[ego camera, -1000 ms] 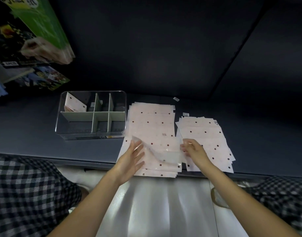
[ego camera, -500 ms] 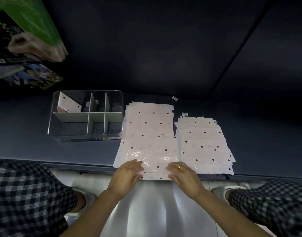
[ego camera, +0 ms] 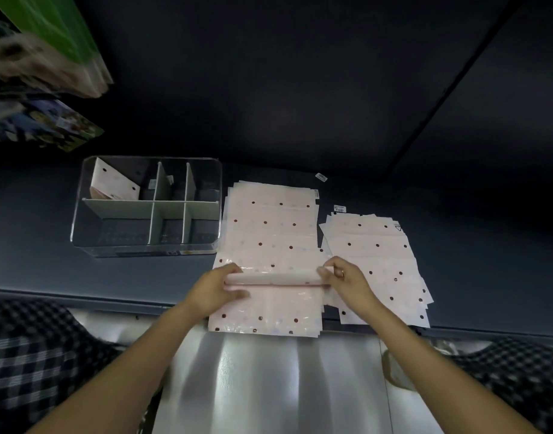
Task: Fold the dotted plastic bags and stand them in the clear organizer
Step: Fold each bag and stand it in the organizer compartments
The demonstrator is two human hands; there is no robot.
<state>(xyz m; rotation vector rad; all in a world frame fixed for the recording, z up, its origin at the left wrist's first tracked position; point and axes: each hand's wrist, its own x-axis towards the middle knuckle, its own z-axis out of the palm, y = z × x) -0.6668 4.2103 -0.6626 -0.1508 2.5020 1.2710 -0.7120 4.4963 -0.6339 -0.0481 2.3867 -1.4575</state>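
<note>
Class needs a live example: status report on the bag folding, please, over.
Left hand and right hand both grip the top bag's fold over the bag stack. One folded bag stands in the clear organizer. Nothing blocking.

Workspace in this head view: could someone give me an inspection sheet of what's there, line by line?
Surface: dark ledge, its near edge above a shiny metal front.
Job's things: clear organizer with white dividers, one folded bag leaning in its back left compartment; two flat stacks of dotted bags, middle stack and right stack; top bag of the middle stack half folded.
Clutter: two small labels on the ledge.
Hands: left hand and right hand each grip an end of the fold.
Cables: nothing seen.
Surroundings: dark wall, colourful packages upper left, checked trousers.
</note>
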